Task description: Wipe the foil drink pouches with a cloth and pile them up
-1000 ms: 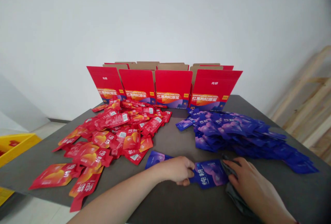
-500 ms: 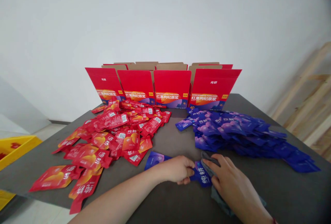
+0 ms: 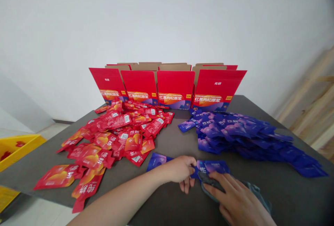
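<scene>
At the front middle of the table, my left hand (image 3: 182, 172) pinches the left end of a blue-purple pouch (image 3: 215, 166) with white lettering. My right hand (image 3: 231, 193) grips a dark grey-green cloth (image 3: 212, 183), its fingers pressing the cloth against the pouch's lower edge. Part of the cloth trails out to the right beneath the hand. Another blue-purple pouch (image 3: 158, 160) lies just behind my left wrist, partly covered by it. My right hand hides some of the front pouch's lettering.
A heap of red pouches (image 3: 112, 132) spreads over the left of the grey table (image 3: 169, 139). Blue pouches (image 3: 240, 132) are piled on the right. Open red cartons (image 3: 175, 85) stand in rows at the back. A yellow bin (image 3: 23, 146) is at the far left.
The blue-purple pouch has gone from angled to lying flatter, with more of it showing. My right hand and the cloth have shifted lower on it. My left hand keeps its place.
</scene>
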Demonstrator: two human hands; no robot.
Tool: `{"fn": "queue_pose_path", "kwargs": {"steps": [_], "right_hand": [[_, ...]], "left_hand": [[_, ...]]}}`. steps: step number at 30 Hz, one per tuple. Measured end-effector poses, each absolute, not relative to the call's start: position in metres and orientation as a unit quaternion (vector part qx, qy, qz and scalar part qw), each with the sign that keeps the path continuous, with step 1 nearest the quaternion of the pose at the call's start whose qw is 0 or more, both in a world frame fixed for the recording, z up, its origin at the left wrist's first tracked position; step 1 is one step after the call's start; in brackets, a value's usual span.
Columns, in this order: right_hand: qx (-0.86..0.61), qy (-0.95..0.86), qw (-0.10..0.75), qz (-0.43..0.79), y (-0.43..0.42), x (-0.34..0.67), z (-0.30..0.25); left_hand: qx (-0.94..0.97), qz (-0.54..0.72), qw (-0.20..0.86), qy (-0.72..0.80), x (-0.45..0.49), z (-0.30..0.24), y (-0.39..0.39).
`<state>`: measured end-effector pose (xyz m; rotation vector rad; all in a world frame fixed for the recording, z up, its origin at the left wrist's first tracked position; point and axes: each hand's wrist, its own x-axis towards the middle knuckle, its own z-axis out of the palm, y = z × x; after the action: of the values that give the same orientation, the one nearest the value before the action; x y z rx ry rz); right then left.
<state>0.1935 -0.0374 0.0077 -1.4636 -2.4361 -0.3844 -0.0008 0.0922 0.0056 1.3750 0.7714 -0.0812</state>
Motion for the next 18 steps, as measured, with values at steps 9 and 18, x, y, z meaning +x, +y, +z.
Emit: {"fn": "queue_pose_path", "kwargs": {"steps": [9,18], "right_hand": [[-0.668,-0.725,0.121,-0.113,-0.036,0.229,0.0],[-0.608,-0.777,0.15,-0.066,-0.018,0.166,0.021]], "left_hand": [[0.629,-0.036,0.688,0.36,-0.002,0.011,0.092],[0.637,-0.022,0.686,0.352,-0.003,0.01,0.09]]}}
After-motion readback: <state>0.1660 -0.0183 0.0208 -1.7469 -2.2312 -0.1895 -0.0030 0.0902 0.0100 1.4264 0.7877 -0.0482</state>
